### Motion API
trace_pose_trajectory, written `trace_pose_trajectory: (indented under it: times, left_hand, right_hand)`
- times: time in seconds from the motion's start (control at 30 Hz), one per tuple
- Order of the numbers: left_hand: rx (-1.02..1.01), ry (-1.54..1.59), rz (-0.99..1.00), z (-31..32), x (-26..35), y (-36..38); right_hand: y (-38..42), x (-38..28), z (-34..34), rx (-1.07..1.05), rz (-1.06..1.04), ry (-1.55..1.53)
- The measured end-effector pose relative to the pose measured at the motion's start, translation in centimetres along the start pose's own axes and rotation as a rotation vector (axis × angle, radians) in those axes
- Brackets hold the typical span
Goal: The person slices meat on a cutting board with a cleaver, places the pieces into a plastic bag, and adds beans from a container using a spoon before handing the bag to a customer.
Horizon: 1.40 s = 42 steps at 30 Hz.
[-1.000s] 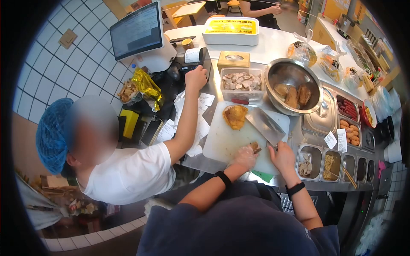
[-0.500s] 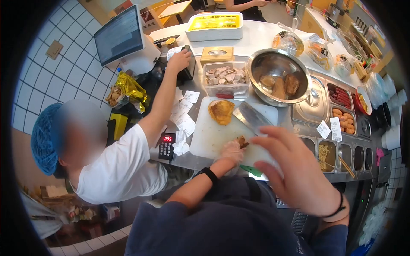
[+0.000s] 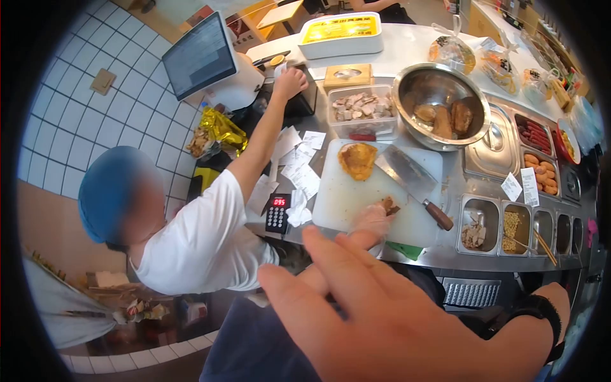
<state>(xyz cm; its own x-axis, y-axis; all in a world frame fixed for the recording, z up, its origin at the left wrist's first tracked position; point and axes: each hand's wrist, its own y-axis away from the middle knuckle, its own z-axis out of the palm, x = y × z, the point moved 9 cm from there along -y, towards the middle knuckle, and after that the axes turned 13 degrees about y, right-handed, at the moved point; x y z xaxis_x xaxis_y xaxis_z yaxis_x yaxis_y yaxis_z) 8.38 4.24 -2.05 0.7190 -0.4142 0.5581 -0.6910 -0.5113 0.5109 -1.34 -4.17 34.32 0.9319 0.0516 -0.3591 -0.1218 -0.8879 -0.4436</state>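
Navy top [image 3: 258,347]; black wristband [image 3: 547,312], apparently

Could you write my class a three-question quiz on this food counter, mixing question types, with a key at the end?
1. Multiple choice: What does the left hand hold?
A) chopsticks
B) a food piece
C) a receipt

2. True or false: The cleaver has its blade on the board and is out of the right hand.

3. Short answer: What number does the keypad show?

Key: 1. B; 2. True; 3. 095
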Motion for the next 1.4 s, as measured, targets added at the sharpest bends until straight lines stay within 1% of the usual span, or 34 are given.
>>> trace_pose_trajectory:
  times: [0.27, 0.47, 0.73, 0.97, 1.07, 1.13, 1.23, 1.27, 1.3, 1.33, 1.37, 1.4]
  left_hand:
    - [0.003, 0.024, -0.017, 0.3, 0.0, 0.2]
    - [-0.001, 0.029, -0.022, 0.6, 0.5, 0.0]
    - [-0.011, 0.067, -0.024, 0.9, 0.1, -0.1]
    - [-0.013, 0.065, -0.047, 0.7, 1.0, 0.4]
    - [-0.002, 0.031, -0.063, -0.8, 2.4, 1.9]
    - [0.010, 0.007, -0.039, -1.4, 2.6, 2.6]
    - [0.032, 0.036, 0.015, -0.1, 0.5, 0.9]
    - [0.044, 0.048, 0.034, 0.2, 0.1, 0.4]
    - [0.061, 0.059, 0.054, 0.0, 0.0, 0.0]
    - [0.023, 0.059, 0.040, 0.2, -0.2, -0.2]
    - [-0.018, 0.061, 0.025, 0.4, -0.3, -0.4]
    - [-0.059, 0.065, 0.010, 0.7, -0.5, -0.4]
  right_hand:
    - [1.3, -0.7, 0.2, 0.002, -0.001, 0.009]
    - [0.5, -0.9, 0.1, 0.011, 0.004, 0.009]
    - [1.4, -1.0, 0.5, -0.007, -0.004, 0.027]
    - [0.8, -1.2, 0.3, 0.034, 0.038, 0.017]
    - [0.1, -0.5, -0.4, 0.040, 0.092, 0.045]
    - [-0.1, 2.6, -0.8, -0.008, 0.179, 0.098]
    - [2.0, 10.3, 0.9, -0.122, 0.245, 0.210]
    - [3.1, 14.3, 2.0, -0.113, 0.346, 0.170]
    - [5.2, 17.7, 3.4, -0.073, 0.371, 0.397]
    - [7.6, 21.4, 5.4, -0.124, 0.457, 0.516]
    - [10.6, 25.4, 7.6, -0.153, 0.535, 0.622]
    - [13.2, 28.1, 9.3, -0.211, 0.631, 0.610]
